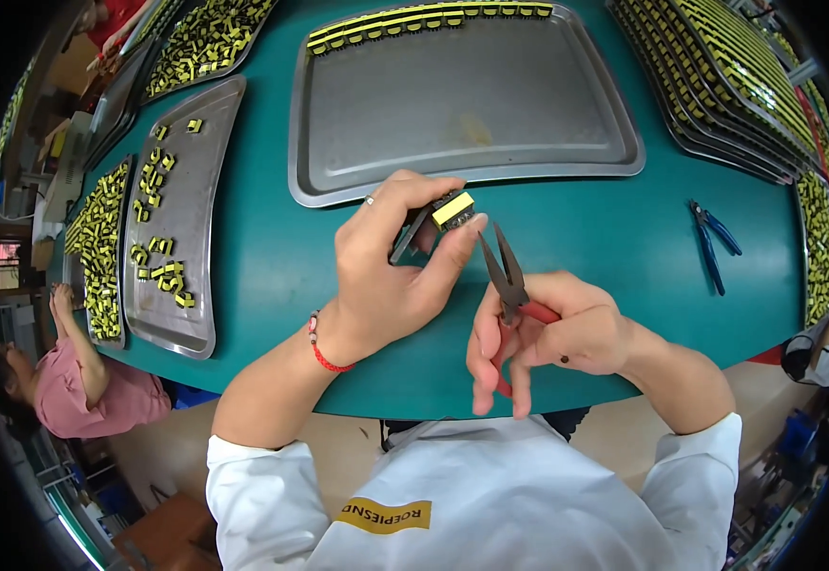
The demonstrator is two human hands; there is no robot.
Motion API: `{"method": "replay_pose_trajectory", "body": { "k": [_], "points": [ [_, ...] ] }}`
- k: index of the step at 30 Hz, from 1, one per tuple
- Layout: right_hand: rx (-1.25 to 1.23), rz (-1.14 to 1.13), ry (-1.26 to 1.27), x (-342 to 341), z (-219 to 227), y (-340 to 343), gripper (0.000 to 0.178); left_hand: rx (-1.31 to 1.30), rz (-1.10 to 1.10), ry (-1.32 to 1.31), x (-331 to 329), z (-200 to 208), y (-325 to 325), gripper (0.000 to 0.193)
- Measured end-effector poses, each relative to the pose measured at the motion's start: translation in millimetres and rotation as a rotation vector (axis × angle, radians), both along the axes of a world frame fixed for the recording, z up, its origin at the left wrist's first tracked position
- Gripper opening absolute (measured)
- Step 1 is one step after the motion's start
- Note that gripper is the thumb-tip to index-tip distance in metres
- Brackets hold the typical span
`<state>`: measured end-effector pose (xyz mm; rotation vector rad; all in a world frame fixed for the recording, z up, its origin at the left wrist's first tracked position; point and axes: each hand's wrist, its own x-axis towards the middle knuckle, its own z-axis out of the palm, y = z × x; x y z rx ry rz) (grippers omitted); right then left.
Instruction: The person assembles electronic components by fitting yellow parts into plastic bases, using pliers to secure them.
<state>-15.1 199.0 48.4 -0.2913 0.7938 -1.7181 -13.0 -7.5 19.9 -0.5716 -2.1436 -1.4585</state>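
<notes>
**Small yellow-and-black part held over the green table, pliers beside it**

The green tabletop [272, 257] carried several metal trays. The largest tray [462, 105] lay at the far edge, almost bare, with 1 row of yellow-and-black parts [429, 19] along its far rim. A narrower tray [200, 200] at the left edge held scattered parts of the same kind. Blue cutters [714, 243] lay near the right edge.

The left hand [386, 266] was closed around 1 small yellow-and-black component [452, 209], pinched between thumb and fingers just in front of the large tray. The right hand [552, 333] was wrapped on the red handles of needle-nose pliers [507, 276]; their tips pointed up, just beside the component, and seemed almost closed.

The component looked light and stiff, probably with thin pins that bend easily, so I judge it best gripped by the body sides.
</notes>
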Motion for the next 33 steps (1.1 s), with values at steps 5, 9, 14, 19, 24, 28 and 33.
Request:
{"method": "replay_pose_trajectory", "body": {
  "k": [5, 9, 14, 19, 24, 28, 33],
  "points": [
    [0.005, 0.042, 0.009, -1.8, -3.7, -0.1, 0.04, 0.005, 0.005, -0.014, 3.6, -0.7, 2.5, 0.032],
    [0.06, 0.01, 0.073, -2.2, -6.4, -3.2, 0.04, -0.018, -0.012, 0.033, 3.2, -2.8, 4.4, 0.035],
    [0.076, -0.021, 0.069, -3.7, -8.1, -3.5, 0.04, -0.053, -0.068, 0.043, 4.5, -2.3, 4.6, 0.035],
    [0.054, -0.072, -0.017, -1.0, -9.8, -4.0, 0.04, -0.036, -0.069, 0.088, 1.9, -3.3, 6.9, 0.04],
    [0.089, 0.027, 0.059, -8.2, -13.5, -2.8, 0.032, -0.069, -0.043, 0.087, 3.2, -1.2, 4.3, 0.039],
    [0.094, -0.075, 0.261, -3.8, -6.9, -3.6, 0.027, 0.07, -0.004, -0.228, 11.6, 3.3, 6.7, 0.025],
    [0.336, -0.764, 1.331, -4.1, -21.1, -9.5, 0.04, 0.419, -0.141, -0.545, 20.0, 14.4, 19.0, 0.018]
  ]
}}
